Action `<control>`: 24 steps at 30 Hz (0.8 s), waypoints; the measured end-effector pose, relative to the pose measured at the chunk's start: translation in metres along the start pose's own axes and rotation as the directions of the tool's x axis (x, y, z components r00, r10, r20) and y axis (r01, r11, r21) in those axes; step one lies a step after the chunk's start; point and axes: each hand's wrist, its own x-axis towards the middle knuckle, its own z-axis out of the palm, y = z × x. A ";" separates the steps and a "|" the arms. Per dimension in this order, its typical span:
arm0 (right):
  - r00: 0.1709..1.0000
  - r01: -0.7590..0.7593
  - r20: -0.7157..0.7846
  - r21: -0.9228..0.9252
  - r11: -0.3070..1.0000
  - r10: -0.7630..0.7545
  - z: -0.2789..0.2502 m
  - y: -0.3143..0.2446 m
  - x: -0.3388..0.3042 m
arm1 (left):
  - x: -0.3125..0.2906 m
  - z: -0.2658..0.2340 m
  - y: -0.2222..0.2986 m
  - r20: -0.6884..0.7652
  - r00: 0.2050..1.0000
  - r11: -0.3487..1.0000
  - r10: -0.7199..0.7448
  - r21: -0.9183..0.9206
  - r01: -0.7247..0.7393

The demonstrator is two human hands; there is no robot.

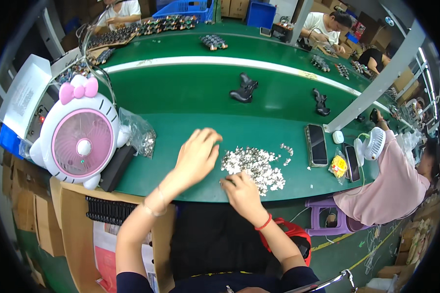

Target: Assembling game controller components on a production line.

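Note:
A loose pile of small silvery metal parts point(256, 166) lies on the green worktable point(181, 190) in front of me. My left hand point(196, 154) hovers left of the pile, its thumb apart from the bent fingers and nothing visible in it. At the pile's near left edge is my right hand point(243, 195), palm down, with bent, slightly spread fingers. Its fingertips touch or almost touch the nearest parts; what lies under them is hidden. A clear plastic bag point(144, 139) of similar small parts rests farther left.
A white and pink fan point(83, 141) stands at left. Phones point(317, 146), a white earphone case point(338, 136) and a yellow packet point(338, 166) lie at right. Beyond, black molded pieces point(244, 89) rest on a green belt. A person in pink point(386, 185) sits at right. An open cardboard box point(78, 229) stands below left.

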 end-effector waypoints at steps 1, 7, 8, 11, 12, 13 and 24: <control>1.000 0.027 -0.009 0.005 1.000 -0.027 0.001 -0.006 -0.001 | 0.015 0.005 -0.013 0.032 0.999 0.997 -0.039 0.068 0.037; 0.996 0.065 0.063 0.024 0.998 -0.066 -0.003 -0.018 -0.035 | 0.121 0.084 -0.043 0.174 0.980 0.956 -0.093 0.292 0.039; 0.995 0.093 0.030 0.019 0.995 -0.094 0.001 -0.015 -0.041 | 0.136 0.098 -0.046 0.168 0.975 0.936 -0.144 0.343 0.079; 0.982 0.136 -0.136 0.037 0.990 -0.129 0.015 -0.010 -0.055 | 0.166 0.135 -0.065 0.069 0.974 0.881 -0.218 0.443 0.166; 0.974 0.151 -0.176 0.037 0.988 -0.142 0.019 -0.008 -0.058 | 0.171 0.145 -0.078 0.015 0.978 0.861 -0.209 0.478 0.177; 0.964 0.168 -0.216 0.038 0.985 -0.156 0.023 -0.005 -0.060 | 0.176 0.155 -0.090 -0.040 0.979 0.838 -0.200 0.510 0.192; 0.881 0.022 -0.415 0.514 0.858 0.226 0.010 -0.016 -0.043 | 0.204 0.144 -0.099 0.100 0.834 0.813 -0.543 0.309 0.493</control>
